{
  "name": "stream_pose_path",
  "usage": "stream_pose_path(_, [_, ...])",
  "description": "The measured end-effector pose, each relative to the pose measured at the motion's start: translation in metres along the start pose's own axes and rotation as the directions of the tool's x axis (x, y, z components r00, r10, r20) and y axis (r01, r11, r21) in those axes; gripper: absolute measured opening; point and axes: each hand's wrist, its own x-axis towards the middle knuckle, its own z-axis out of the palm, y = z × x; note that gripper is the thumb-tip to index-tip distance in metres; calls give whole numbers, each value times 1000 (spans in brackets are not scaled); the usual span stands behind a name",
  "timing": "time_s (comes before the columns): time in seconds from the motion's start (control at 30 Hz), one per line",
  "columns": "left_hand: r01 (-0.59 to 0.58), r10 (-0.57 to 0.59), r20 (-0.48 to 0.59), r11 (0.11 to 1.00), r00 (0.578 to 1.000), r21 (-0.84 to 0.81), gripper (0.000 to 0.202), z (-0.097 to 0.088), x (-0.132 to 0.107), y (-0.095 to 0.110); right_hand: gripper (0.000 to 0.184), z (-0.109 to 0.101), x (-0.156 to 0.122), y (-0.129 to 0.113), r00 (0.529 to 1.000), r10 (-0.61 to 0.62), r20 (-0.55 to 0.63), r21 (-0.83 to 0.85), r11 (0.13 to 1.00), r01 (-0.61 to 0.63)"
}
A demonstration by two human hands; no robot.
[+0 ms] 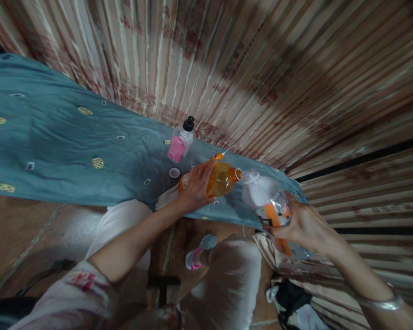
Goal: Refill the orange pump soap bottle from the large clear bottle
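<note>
My left hand (197,184) is wrapped round a bottle of orange liquid (223,179), tilted nearly level with its mouth toward the right. My right hand (298,221) grips a larger clear plastic bottle (261,192) with an orange and white label, leaning so its open neck points up and left. The two mouths meet or nearly meet; I cannot tell whether they touch. Just behind my left fingers lies an orange-handled tool with a thin shaft (219,156). A clear bottle with a black cap and pink label (181,141) stands beyond, and a white cap (174,173) lies left of my left hand.
A blue-green cloth with pineapple prints (62,137) covers the narrow table. Behind it hangs a pleated, patterned curtain (206,68), crossed by dark bars at right. Below are my knees, a shoe (200,252) on the tiled floor, and a dark and white cloth heap (292,300).
</note>
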Motion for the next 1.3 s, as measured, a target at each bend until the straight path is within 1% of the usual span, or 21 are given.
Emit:
stream_pose_path(0.17, [0,0,-12,1000,1000,-6,121,1,0,0,61,0,0,0,999,-40,-18,-13,999,39])
stream_pose_path(0.4, [-5,5,-11,1000,1000,12,116,0,0,0,56,-1,-1,-2,999,-45,-30,-12,999,45])
stream_pose_path(0.6, [-6,6,3,1000,1000,-11,117,1,1,-1,54,-1,-1,-3,997,-62,-37,16,998,62])
stream_pose_path(0.77, [-16,16,-25,1000,1000,-13,119,4,0,-3,58,1,-1,-1,998,-51,-33,-9,999,51])
stream_pose_path(0.9, [-21,20,-17,1000,1000,-5,120,3,-1,-4,57,2,-1,1,999,-37,-34,-25,999,37])
stream_pose_path(1.13, [-23,23,-19,1000,1000,14,118,2,-1,-2,48,0,-2,-2,997,-59,-46,-7,998,58])
stream_pose_path(1.3, [-31,31,-25,999,999,11,121,3,-1,-3,45,1,-2,0,997,-60,-57,9,998,61])
